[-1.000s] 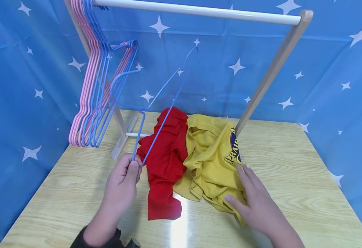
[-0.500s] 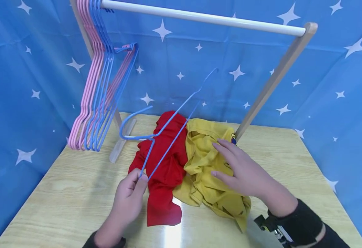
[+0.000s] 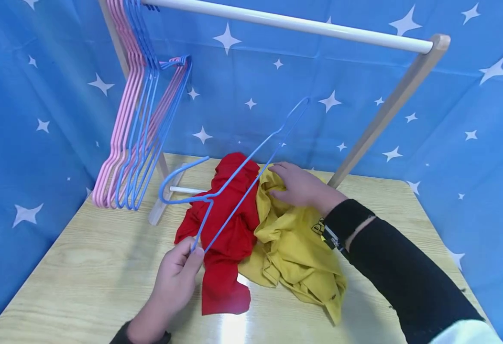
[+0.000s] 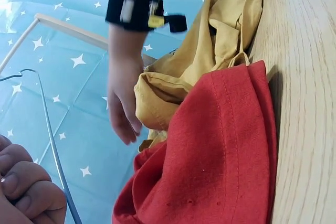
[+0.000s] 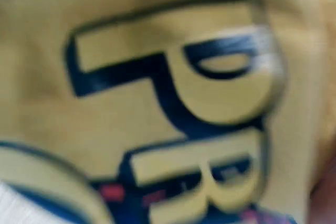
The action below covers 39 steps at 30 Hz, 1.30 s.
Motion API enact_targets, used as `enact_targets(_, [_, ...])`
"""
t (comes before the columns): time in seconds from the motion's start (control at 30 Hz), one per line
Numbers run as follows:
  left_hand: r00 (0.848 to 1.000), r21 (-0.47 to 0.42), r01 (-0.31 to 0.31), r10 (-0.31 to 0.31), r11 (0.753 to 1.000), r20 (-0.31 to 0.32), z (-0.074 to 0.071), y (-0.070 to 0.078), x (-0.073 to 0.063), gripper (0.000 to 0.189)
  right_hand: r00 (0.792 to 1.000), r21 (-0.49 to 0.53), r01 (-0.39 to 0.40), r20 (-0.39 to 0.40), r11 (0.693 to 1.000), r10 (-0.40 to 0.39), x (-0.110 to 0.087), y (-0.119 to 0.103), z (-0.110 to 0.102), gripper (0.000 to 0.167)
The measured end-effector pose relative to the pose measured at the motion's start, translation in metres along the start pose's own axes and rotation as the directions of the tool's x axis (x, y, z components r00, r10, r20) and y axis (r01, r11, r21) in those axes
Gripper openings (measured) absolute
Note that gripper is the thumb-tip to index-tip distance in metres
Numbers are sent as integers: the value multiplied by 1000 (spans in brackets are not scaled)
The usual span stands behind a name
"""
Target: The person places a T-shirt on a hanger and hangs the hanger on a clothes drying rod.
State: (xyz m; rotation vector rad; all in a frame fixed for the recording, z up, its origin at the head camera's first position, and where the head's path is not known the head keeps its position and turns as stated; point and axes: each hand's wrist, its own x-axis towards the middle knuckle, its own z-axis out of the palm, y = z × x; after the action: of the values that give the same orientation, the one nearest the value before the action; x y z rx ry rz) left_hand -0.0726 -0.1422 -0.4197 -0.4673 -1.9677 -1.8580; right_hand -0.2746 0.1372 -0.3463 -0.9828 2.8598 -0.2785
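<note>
My left hand (image 3: 176,279) pinches a blue wire hanger (image 3: 210,196) by one end, its hook pointing left and its far end tilted up toward the backdrop. Beneath the hanger lies a crumpled red garment (image 3: 230,239). Beside it on the right is a bunched yellow T-shirt (image 3: 299,253) with dark printed lettering. My right hand (image 3: 300,187) is over the shirt's far end with fingers loosely bent. In the left wrist view the right hand (image 4: 125,90) hangs fingers down beside the yellow cloth (image 4: 160,95). Blurred letters on the shirt (image 5: 121,124) fill the right wrist view.
A rack with a white rod (image 3: 294,25) and wooden posts (image 3: 385,117) stands behind the clothes. Several pink hangers (image 3: 136,62) and blue hangers (image 3: 151,62) hang at its left end. A starry blue curtain (image 3: 268,76) backs the wooden table (image 3: 79,267).
My right hand has moved from the yellow shirt's near right side up and left to its far end. The left hand has lowered the hanger, swinging its far end right.
</note>
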Motion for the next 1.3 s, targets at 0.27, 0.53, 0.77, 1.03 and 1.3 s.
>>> enact_targets(0.27, [998, 44, 59, -59, 997, -1, -5, -2, 1, 32, 996, -144, 58, 68, 988, -49, 45, 17, 17, 71])
enact_targets(0.53, [998, 38, 65, -65, 997, 17, -7, -5, 1, 30, 974, -239, 120, 216, 964, -67, 71, 18, 18, 59])
enact_targets(0.77, [999, 50, 32, -34, 998, 29, -8, -10, 1, 32, 978, -264, 128, 196, 956, -77, 76, 23, 22, 20])
enact_targets(1.03, [1000, 41, -3, 2, 999, 27, -7, -10, 1, 31, 994, -62, 92, 59, 994, -89, 66, 20, 10, 16])
enact_targets(1.3, [998, 61, -54, 53, 997, 17, -9, -9, 1, 33, 1000, 301, -10, -14, 954, 15, 50, -5, -10, 22])
